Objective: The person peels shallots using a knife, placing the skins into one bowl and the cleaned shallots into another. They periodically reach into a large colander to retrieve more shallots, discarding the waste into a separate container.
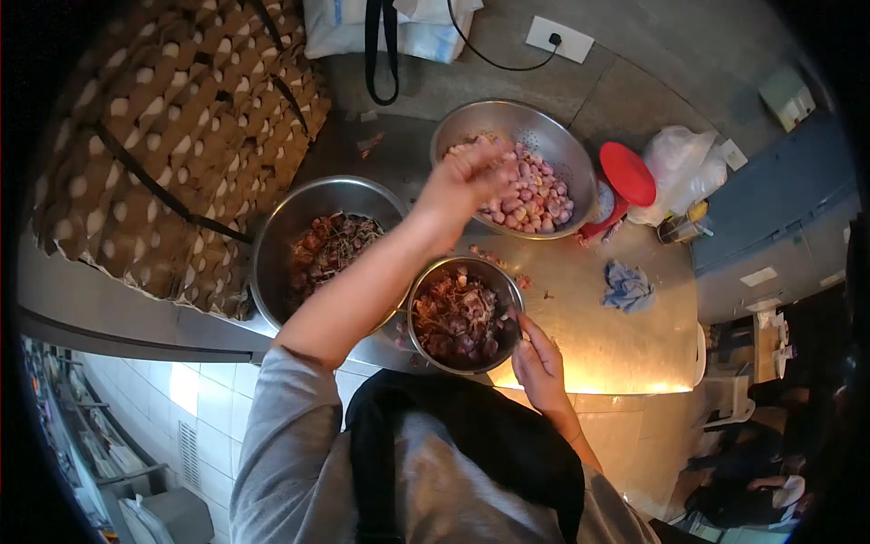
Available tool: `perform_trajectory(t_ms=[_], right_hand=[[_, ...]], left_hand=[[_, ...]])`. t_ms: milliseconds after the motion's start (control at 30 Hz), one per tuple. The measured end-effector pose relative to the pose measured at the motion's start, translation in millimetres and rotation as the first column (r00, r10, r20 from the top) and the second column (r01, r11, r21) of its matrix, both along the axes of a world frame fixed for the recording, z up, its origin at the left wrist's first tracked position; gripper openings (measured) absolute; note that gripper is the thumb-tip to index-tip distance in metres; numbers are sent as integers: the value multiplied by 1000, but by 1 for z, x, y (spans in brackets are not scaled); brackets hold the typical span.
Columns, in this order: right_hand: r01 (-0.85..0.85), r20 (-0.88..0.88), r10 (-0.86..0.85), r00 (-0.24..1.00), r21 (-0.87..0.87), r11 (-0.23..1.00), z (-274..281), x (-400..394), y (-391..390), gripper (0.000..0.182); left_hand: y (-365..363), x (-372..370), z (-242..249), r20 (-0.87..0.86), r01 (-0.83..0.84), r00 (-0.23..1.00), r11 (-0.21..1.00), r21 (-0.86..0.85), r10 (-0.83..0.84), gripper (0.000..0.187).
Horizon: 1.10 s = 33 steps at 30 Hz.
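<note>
My left hand [476, 177] is held over a perforated metal colander [446, 122] with many peeled, pinkish garlic cloves [541, 195] in it. Its fingers look stretched out and apart, blurred by motion; I see nothing in them. Close to my body is a small metal pot [420, 337] with reddish-purple garlic bulbs and loose skins [458, 313] inside. My right hand [541, 364] grips this pot at its right side, thumb by the rim. A larger metal bowl [272, 258], partly behind my left forearm, has unpeeled garlic and dry stems [331, 249] in it.
Stacked egg trays [172, 145], strapped in black, stand at the left. Bits of garlic skin lie on the metal counter [634, 349]. Further right are a blue cloth [627, 286], a red lid [627, 174], a plastic bag [680, 168] and a small jar [684, 225].
</note>
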State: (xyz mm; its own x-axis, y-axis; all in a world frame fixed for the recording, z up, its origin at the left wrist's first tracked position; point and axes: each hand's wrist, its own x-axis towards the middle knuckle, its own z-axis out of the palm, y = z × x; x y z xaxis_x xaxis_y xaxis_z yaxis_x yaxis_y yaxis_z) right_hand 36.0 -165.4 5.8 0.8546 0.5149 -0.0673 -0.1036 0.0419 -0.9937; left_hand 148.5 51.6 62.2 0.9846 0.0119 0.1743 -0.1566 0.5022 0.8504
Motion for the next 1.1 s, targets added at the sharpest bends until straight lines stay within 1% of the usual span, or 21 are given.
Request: perform_trajectory(t_ms=[33,67,167,267,333,400,467,500,533,567,600,633,667,733,767,833,867,933,1000,1033,1100], right_hand=[[1,33,-1,999,7,1000,-6,-4,-3,43],[-3,24,3,1000,7,1000,-7,-7,-6,43],[0,7,0,1000,-6,1000,-7,-13,-12,43],[44,1,-44,999,-24,999,-5,-14,-17,44],[102,-6,-102,995,-1,995,-13,-6,-32,44],[194,18,-196,981,56,979,-17,2,-48,44],[281,29,-285,958,96,955,-19,10,-66,44],[331,-4,-332,943,94,939,-19,12,-75,43],[356,-3,-357,934,93,930,-21,13,-84,43],[380,1,-382,924,93,920,-23,14,-94,43],[401,6,-403,915,93,911,-23,15,-103,43],[428,22,-430,903,48,902,-18,14,-108,43],[445,14,-446,895,38,895,-15,13,-117,43],[458,-15,-458,889,19,889,-13,9,-133,44],[470,-29,-470,882,-4,882,-13,5,-142,44],[481,-57,-483,874,-44,876,-15,-1,-167,44],[480,-40,-483,875,-67,875,-10,-2,-178,45],[482,-72,-489,869,-94,871,-12,-4,-202,45],[468,-66,-477,876,-118,876,-11,-2,-220,45],[459,-59,-468,882,-120,880,-14,-1,-230,45],[436,-81,-445,892,-111,893,-15,4,-244,44]], left_hand=[[5,3,13,37,-38,999,999,19,37,33],[8,4,20,76,-77,994,996,37,74,32],[32,-7,10,77,-139,989,972,189,126,30],[59,-25,-26,17,-246,962,838,487,272,27],[52,-47,-36,0,-221,961,767,602,277,26],[24,-71,-43,9,-191,966,691,697,258,22],[-19,-93,-46,-57,-83,985,739,669,162,18],[-37,-101,-46,161,-178,984,573,800,80,18],[-61,-107,-45,93,-50,995,648,760,-32,19],[-82,-112,-49,123,-9,980,583,813,-157,20],[-104,-118,-57,-19,168,968,589,790,-250,25],[-126,-119,-69,-17,191,959,601,776,-283,32],[-145,-119,-92,19,177,955,622,762,-296,48],[-173,-109,-113,-38,90,994,560,824,-103,65],[-181,-99,-129,24,-20,1000,475,880,-2,69],[-188,-66,-161,175,-217,968,244,945,181,77],[-189,-56,-169,183,-234,944,166,958,275,77],[-192,-36,-177,219,-249,873,11,969,435,78],[-184,-16,-177,269,-311,815,-4,950,513,79],[-180,-6,-185,326,-327,784,-96,940,528,79],[-181,12,-196,257,-224,711,-136,965,654,78]])
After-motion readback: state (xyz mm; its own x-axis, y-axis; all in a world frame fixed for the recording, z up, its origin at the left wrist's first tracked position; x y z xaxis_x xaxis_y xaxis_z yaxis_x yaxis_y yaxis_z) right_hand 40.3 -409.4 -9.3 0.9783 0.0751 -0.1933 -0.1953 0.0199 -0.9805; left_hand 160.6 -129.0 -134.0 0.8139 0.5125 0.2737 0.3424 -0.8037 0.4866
